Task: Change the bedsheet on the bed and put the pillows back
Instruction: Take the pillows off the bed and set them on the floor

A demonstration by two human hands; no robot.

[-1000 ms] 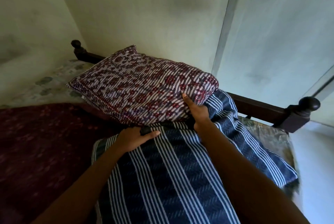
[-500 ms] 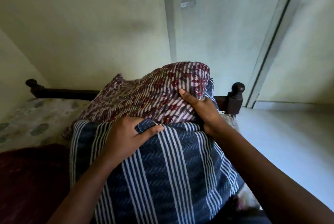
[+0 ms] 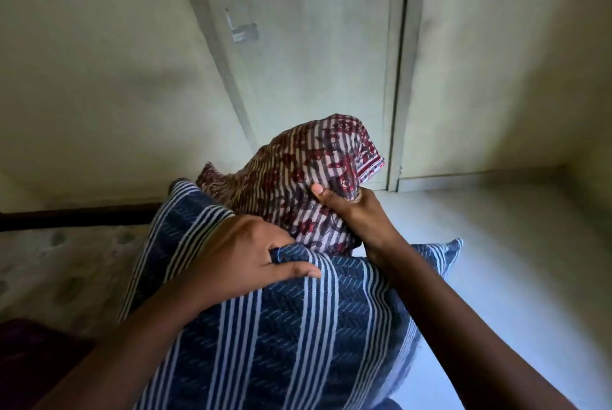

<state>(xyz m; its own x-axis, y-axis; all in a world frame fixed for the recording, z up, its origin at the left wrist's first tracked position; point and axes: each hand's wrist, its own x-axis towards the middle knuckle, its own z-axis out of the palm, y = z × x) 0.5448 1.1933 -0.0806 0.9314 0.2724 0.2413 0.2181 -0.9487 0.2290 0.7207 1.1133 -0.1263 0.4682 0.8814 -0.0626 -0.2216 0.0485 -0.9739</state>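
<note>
Coarse woven blue pillow [image 3: 281, 336]; smoother printed red pillow [image 3: 298, 174]

A navy pillow [image 3: 291, 343] at six o'clock is crossed by groups of thin white stripes over a herringbone weave. Toward twelve o'clock from it, a floral pillow [image 3: 298, 171] is striped white and dull purple and printed with dark red flowers. At nine o'clock a pale mattress [image 3: 49, 264] is dotted with faded grey-green motifs. A maroon sheet [image 3: 20, 360] is seen at eight o'clock.

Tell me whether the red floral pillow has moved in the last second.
Yes: the red floral pillow has risen, now above the wooden bed rail it lay beside, gripped by the right hand.
</note>
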